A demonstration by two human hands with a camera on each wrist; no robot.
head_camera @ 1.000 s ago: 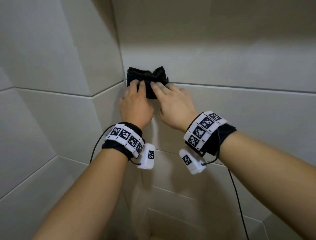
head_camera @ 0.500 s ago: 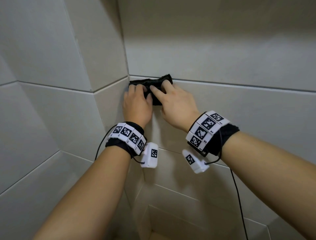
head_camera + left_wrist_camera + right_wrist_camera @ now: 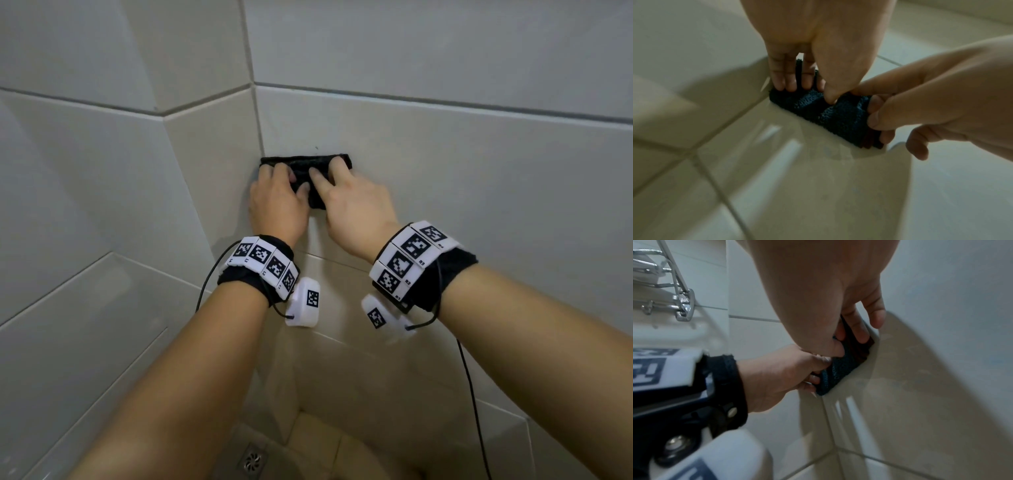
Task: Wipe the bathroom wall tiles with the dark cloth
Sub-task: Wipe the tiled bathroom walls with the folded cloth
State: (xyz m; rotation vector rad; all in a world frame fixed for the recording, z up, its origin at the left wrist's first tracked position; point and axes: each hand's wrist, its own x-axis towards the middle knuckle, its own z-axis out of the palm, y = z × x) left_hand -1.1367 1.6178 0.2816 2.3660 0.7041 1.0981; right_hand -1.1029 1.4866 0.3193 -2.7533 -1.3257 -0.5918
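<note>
- The wiping is going on right now. The dark cloth (image 3: pixel 305 171) is folded into a thick pad and sits flat on the wall tile (image 3: pixel 445 178), right next to the corner where two walls meet.
- The left hand (image 3: pixel 277 202) is on the corner end of the cloth. Its fingers (image 3: pixel 785 76) lie straight and side by side and push the cloth onto the wall. This grip is flat and apart, not wrapped round anything.
- The right hand (image 3: pixel 356 209) is on the other end. In the left wrist view its thumb is on the front of the pad and its fingertips (image 3: pixel 879 120) curl round the edge, so this grip is clamped on the cloth.
- The tile below the cloth looks a bit streaky in the wrist views. It may be wet or it may be dirty, I cannot tell which.
- I think only a little of the wall is done, because lots of tile is all around.
- Next, both hands need to slide the pad along the tile, pushing evenly so it stays flat. The pad could bunch up or come unfolded if one hand pushes harder.
- A metal rack (image 3: pixel 663 288) hangs on the side wall, well away from the cloth.
</note>
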